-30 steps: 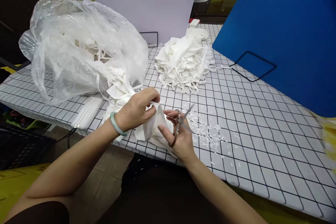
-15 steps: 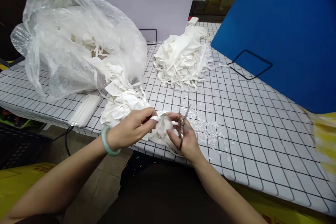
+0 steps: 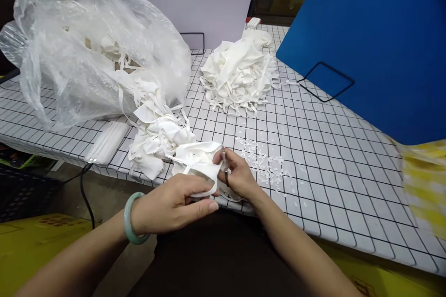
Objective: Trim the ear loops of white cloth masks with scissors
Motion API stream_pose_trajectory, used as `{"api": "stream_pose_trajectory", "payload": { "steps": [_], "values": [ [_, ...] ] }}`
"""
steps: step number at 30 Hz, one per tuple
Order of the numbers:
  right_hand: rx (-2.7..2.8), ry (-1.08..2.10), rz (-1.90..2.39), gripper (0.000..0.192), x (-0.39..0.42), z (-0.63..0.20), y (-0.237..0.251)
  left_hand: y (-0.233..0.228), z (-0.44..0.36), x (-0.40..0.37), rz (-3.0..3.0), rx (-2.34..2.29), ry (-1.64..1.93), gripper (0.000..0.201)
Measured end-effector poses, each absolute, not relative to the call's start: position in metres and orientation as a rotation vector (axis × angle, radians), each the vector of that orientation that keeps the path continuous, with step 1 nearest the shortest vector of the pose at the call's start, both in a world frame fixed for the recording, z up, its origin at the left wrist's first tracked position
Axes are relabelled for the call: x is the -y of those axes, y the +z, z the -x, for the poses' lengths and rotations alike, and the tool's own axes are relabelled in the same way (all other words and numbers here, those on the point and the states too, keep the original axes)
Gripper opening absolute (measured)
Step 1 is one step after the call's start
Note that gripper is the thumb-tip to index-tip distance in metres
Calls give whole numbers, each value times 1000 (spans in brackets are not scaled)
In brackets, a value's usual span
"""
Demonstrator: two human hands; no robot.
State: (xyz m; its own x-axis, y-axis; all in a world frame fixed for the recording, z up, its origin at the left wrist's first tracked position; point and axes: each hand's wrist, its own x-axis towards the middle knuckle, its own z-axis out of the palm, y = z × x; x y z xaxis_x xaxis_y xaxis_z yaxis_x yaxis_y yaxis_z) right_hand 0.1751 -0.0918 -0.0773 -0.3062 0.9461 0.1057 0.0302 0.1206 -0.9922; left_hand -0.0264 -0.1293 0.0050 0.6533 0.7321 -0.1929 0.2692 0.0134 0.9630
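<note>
A white cloth piece with narrow straps (image 3: 198, 158) spans the gap between my hands at the table's front edge. My left hand (image 3: 170, 205), with a pale green bangle on its wrist, is closed on the near side of the cloth; a strap loops past its fingers and the thumb stretches forward. My right hand (image 3: 239, 175) keeps hold of scissors (image 3: 226, 167), and its fingertips touch the cloth's right side. The scissors' blades are mostly hidden. Left of the cloth lies a heap of similar white pieces (image 3: 156, 130). Small white snippets (image 3: 268, 164) are scattered right of my right hand.
A large clear plastic bag (image 3: 153, 23) with white pieces stands at the left. Another white pile (image 3: 237, 74) lies farther back. A white power strip (image 3: 106, 144) rests by the front edge. A lilac panel (image 3: 181, 0) and a blue panel (image 3: 376, 46) stand behind the checked tablecloth (image 3: 334, 162).
My left hand has moved down and toward me, from a pinch on a strap to a hold on the cloth's near side. The scissors have turned and the cloth is spread wider.
</note>
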Motion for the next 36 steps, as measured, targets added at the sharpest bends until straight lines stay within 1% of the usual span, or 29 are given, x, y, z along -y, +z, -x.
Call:
{"api": "stream_pose_trajectory", "payload": {
  "steps": [3,5,6,8,10,11,15,17,23,25,28,31,33,36],
  "values": [
    [1306,1282,909,21,92,-171,-79,-17,17,134,-1071,-753,378,39],
    [1267,1276,868,19,91,-171,-77,-31,7,135,-657,-641,442,44],
    [1270,1278,865,18,91,-171,-75,-36,1,135,-512,-603,494,42],
    [1291,1270,887,16,91,-174,-72,-39,-7,134,-409,-588,579,33],
    [1308,1239,918,15,90,-178,-70,-35,-10,132,-461,-640,624,26],
    [1309,1217,932,15,90,-180,-69,-33,-10,131,-498,-671,627,26],
    [1270,1138,958,16,92,-184,-66,-30,-6,129,-594,-748,537,37],
    [1261,1128,972,16,93,-183,-65,-31,-4,129,-683,-779,552,38],
    [1270,1233,1114,13,98,-181,-66,-18,-1,128,-1260,-952,762,34],
    [1261,1271,1128,16,101,-177,-68,-13,-1,126,-1401,-984,839,30],
    [1228,1349,1125,26,109,-166,-69,-13,-5,121,-1588,-1029,1076,23],
    [1237,1425,1090,31,118,-157,-66,-21,-14,117,-1474,-951,1226,23],
    [1328,1446,1044,28,123,-160,-61,-26,-19,115,-1309,-901,1227,27],
    [1598,1298,1073,28,126,-179,-51,-31,-23,114,-1274,-906,1205,29]
  ]
}}
